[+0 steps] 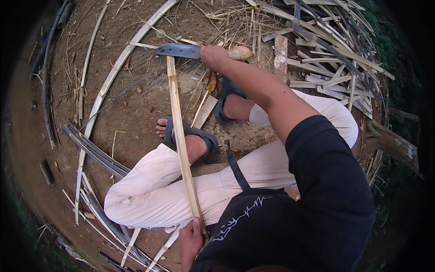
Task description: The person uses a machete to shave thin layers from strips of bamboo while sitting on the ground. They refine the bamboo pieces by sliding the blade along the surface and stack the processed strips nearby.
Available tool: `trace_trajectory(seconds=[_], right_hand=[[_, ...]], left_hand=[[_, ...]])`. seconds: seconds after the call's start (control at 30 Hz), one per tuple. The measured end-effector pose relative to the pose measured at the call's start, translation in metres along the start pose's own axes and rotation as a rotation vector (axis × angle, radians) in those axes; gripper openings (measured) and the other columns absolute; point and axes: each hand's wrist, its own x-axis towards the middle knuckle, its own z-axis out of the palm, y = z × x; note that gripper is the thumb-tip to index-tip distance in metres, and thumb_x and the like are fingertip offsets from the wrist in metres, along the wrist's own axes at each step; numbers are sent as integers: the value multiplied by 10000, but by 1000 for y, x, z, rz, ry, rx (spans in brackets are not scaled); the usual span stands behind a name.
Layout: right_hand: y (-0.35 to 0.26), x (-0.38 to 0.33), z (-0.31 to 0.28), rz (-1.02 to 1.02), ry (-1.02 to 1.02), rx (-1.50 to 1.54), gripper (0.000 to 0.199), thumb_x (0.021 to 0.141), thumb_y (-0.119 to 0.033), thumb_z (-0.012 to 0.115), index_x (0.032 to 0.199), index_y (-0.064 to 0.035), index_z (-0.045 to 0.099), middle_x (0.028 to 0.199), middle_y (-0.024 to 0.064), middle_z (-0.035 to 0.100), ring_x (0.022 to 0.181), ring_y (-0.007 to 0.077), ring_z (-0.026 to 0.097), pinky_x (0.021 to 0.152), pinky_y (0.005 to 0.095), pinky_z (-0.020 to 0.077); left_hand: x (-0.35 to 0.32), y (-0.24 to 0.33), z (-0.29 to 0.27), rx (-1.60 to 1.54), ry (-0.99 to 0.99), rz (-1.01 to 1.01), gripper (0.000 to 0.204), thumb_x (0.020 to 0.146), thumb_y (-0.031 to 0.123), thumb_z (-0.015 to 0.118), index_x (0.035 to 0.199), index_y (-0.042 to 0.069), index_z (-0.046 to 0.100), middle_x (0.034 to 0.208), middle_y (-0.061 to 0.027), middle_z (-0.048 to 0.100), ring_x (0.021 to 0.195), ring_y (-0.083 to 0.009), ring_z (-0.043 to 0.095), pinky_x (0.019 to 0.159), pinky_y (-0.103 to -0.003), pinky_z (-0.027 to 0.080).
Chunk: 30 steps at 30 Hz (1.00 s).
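Gripping with the left hand (190,238), low and close in, the near end of a long pale strip (181,145), with the thumb against it. Running from there across the pale trousers (145,199) and above the left sandal (204,136), almost straight forward, with a slight lean to the left at the far end. Holding at that end, in the right hand (214,58), closed round a wooden handle (240,53), a broad dark blade (179,51). Pointing left, crosswise to the strip's long axis; hard to tell whether touching the strip's tip or just above it. Probably hinging, for any coming move, on that near right angle: closest to the left hand at one end, to the blade at the other, with the right hand just off to the right. Farther out, a curving strip (110,79) to the left and a heap of split strips (336,81) to the right.
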Motion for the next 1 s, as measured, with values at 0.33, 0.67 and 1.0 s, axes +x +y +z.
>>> trace_trajectory(seconds=[0.33, 0.67, 1.0], right_hand=[[-4, -2, 9, 38, 21, -96, 186, 929, -125, 496, 991, -5, 624, 956, 191, 718, 891, 304, 723, 724, 413, 582], [-11, -23, 37, 51, -79, -66, 202, 959, -134, 481, 1016, 14, 606, 930, 213, 716, 867, 337, 721, 734, 434, 587], [-19, -20, 0, 26, -76, -28, 223, 953, -172, 474, 1011, 32, 541, 949, 244, 697, 910, 392, 698, 768, 453, 577]], left_hand=[[59, 236, -164, -373, 1355, 1233, 497, 1060, 325, 384, 1349, -71, 463, 1331, -204, 511, 1220, -282, 527, 1074, -421, 371], [88, 241, 62, -195, 47, 1589, 741, 1012, 514, 414, 1384, -126, 385, 1458, -300, 389, 1360, -422, 397, 1190, -457, 202], [35, 95, -5, 32, 497, 992, 420, 894, 166, 688, 1237, -48, 574, 1078, -226, 634, 993, -378, 616, 884, -446, 491]])
